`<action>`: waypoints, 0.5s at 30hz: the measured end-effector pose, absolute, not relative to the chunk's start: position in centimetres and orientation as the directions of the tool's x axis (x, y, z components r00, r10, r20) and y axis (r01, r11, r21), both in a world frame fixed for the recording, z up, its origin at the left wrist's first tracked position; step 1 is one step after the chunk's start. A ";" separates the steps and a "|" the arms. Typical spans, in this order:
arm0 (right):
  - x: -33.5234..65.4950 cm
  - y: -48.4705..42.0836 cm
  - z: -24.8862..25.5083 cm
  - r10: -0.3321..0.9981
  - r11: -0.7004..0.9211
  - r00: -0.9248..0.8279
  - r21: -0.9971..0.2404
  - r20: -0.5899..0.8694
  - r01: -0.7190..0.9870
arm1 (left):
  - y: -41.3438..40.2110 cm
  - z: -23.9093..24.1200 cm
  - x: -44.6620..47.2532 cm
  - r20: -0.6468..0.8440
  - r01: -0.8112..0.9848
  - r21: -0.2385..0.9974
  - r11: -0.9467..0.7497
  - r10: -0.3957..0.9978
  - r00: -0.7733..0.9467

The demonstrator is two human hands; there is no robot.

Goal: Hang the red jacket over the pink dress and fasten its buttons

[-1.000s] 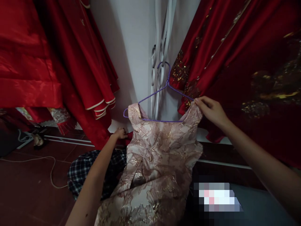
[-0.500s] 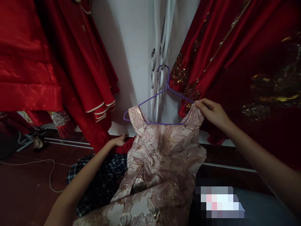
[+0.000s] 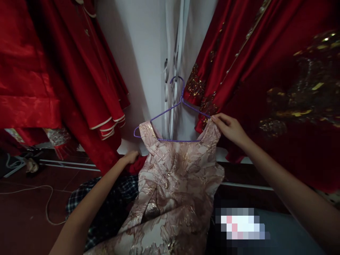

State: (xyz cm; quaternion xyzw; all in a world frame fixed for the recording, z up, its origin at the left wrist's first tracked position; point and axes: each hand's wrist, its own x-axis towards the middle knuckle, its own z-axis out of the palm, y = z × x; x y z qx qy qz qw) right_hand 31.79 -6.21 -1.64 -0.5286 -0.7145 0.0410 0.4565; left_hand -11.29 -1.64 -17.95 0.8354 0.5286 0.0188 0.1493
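Observation:
A pale pink dress (image 3: 177, 180) with gold floral brocade hangs on a purple wire hanger (image 3: 172, 113) in front of me. My right hand (image 3: 230, 129) pinches the dress's right shoulder together with the hanger's arm. My left hand (image 3: 130, 157) reaches behind the dress's left side and closes on a piece of red cloth (image 3: 136, 164); its fingers are partly hidden by the dress.
Red satin garments (image 3: 66, 71) hang at the left, and red gowns with gold embroidery (image 3: 265, 71) at the right. A white wall corner (image 3: 148, 53) with white hangers stands behind. Plaid cloth (image 3: 106, 205) lies on the dark red floor, with a white cable (image 3: 47, 209) at left.
The view has shifted slightly left and down. My left hand rose a little with the red cloth. My right hand keeps its hold on the dress shoulder.

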 end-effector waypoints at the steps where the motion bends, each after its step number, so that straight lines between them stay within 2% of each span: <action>1: 31.9 -6.1 -1.7 0.792 0.434 -0.021 -0.539 0.610 0.722 | -1.5 -17.4 -11.4 -0.095 0.879 0.259 -0.400 0.895 0.436; 4: 32.1 -5.8 -1.9 0.800 0.433 -0.031 -0.541 0.599 0.722 | -0.9 -15.2 -11.9 0.068 0.873 0.262 -0.411 0.910 0.408; 6: 32.2 -5.8 -1.9 0.800 0.430 -0.027 -0.540 0.599 0.723 | -0.5 -13.4 -12.2 0.179 0.871 0.316 -0.377 0.925 0.335; 11: 32.2 -6.0 -1.8 0.782 0.443 -0.036 -0.516 0.622 0.733 | 0.4 -9.5 -12.7 0.415 0.861 0.471 -0.192 0.909 -0.025; 13: 32.2 -6.0 -1.8 0.781 0.450 -0.045 -0.512 0.622 0.732 | 0.8 -8.7 -12.9 0.339 0.859 0.488 -0.157 0.940 -0.021; 15: 32.3 -6.0 -1.8 0.786 0.444 -0.042 -0.515 0.617 0.733 | 1.2 -8.3 -13.0 0.127 0.866 0.482 -0.133 0.989 0.081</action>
